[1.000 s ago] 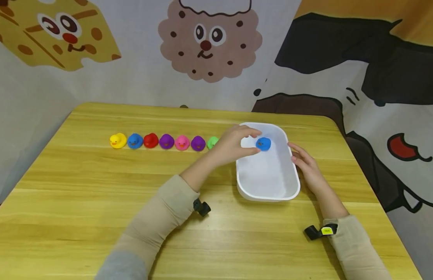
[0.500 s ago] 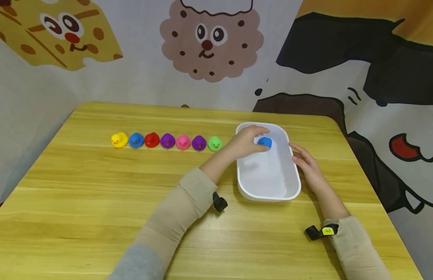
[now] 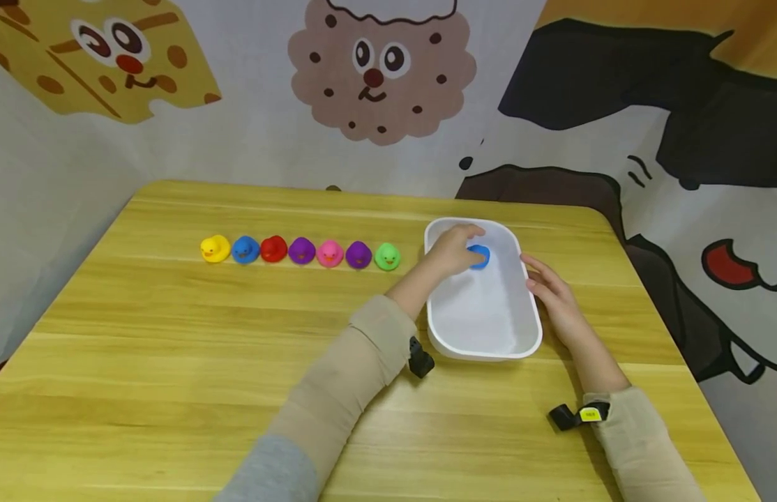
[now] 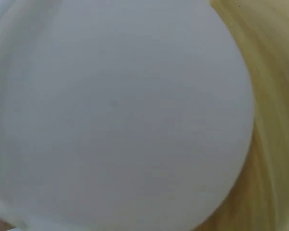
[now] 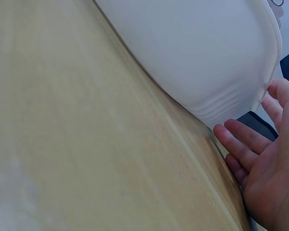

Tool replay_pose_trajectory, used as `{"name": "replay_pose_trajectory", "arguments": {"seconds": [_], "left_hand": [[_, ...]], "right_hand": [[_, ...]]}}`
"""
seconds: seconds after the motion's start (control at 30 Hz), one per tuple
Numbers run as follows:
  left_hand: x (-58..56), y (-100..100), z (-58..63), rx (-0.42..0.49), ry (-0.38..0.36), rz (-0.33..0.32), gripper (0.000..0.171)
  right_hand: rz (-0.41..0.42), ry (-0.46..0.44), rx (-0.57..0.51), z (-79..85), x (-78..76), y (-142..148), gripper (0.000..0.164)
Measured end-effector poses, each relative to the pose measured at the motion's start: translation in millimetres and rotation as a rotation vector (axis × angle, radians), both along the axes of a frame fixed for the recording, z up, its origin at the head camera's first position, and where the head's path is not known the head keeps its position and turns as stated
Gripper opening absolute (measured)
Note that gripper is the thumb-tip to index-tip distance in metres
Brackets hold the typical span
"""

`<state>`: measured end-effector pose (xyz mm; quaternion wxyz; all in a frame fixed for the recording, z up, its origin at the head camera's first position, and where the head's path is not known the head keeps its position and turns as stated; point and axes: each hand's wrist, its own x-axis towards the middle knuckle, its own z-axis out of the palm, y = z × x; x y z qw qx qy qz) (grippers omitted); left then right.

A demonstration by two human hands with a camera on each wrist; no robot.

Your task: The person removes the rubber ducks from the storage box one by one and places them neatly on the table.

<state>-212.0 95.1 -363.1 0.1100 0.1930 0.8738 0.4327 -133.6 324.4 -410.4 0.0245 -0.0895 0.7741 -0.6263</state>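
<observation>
In the head view, a blue rubber duck sits toward the far end of a white plastic tub. My left hand reaches over the tub's left rim, its thumb overlapping the duck and its index finger just beyond it, with a gap between them. The other left fingers are hidden. My right hand rests against the tub's right side, fingers fairly straight, fingertips at the rim. Tub wall and right-hand fingers show in the right wrist view. Pale tub surface fills most of the left wrist view.
Left of the tub, several rubber ducks stand in a row on the wooden table, from a yellow duck to a green duck. A cartoon-printed cloth hangs behind the table.
My left hand has moved rightward and lower into the tub, covering more of the blue duck. The row of ducks, the tub and my right hand keep their places.
</observation>
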Motion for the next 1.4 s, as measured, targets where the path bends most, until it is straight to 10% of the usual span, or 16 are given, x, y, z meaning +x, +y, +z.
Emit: {"name": "replay_pose_trajectory", "arguments": {"seconds": [0.27, 1.4], "left_hand": [[-3.1, 7, -8.7, 0.067, -0.084, 0.082, 0.044], [-3.9, 12, -5.4, -0.084, -0.018, 0.144, 0.029]], "right_hand": [[0.005, -0.003, 0.010, 0.5, -0.7, 0, 0.047], [-0.023, -0.014, 0.071, 2.4, -0.3, -1, 0.048]]}}
